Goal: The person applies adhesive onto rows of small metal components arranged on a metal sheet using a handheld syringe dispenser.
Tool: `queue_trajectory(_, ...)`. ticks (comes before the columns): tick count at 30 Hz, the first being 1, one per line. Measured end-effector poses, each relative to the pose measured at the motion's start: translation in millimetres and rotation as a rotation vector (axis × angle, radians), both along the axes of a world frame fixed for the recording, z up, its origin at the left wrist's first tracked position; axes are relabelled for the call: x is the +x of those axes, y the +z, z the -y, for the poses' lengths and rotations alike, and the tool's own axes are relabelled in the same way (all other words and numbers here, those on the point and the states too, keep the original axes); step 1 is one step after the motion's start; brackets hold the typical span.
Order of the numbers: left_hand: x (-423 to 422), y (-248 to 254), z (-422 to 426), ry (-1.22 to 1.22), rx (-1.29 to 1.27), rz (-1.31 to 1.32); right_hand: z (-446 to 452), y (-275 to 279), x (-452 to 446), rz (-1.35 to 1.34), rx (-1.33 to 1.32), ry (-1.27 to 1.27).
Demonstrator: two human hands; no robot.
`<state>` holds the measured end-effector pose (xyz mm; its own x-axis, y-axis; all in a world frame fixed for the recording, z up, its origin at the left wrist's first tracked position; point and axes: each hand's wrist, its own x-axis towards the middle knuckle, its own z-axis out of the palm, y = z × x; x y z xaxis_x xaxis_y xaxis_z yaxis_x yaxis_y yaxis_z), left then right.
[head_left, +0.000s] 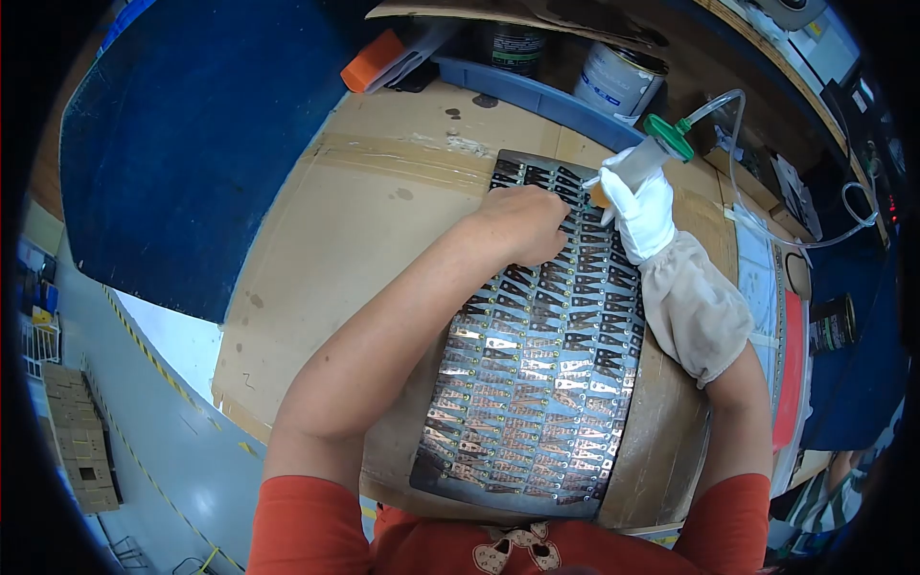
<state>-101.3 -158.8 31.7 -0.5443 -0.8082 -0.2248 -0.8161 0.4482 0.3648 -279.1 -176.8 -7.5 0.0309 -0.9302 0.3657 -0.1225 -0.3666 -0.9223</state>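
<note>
1 syr. (642, 161), 1 mtl plate (431, 473)

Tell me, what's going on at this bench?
A person is working over a flat plate covered with rows of small metal pieces, lying on cardboard. The gloved right hand holds a green-capped syringe with a tube attached, near the plate's far end. The left hand is close beside it, fingertips mostly out of sight.

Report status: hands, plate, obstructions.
Right hand: gloved, gripping syringe. Left hand: bare, curled over plate, grip unclear. Plate: rows of metal parts. Left hand hides some far rows.
</note>
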Motion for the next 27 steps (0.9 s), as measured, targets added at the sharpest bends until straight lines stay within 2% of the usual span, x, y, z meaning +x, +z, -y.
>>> queue_trajectory(8,0.7,-6.4,0.2,0.008,-0.072,-0.059,0.3,1.9,1.3,0.03,0.014,0.023)
queue_trajectory(27,-0.1,-2.2,1.4,-0.011,-0.008,-0.014,1.4,-0.6,-0.9,0.021,0.004,0.02)
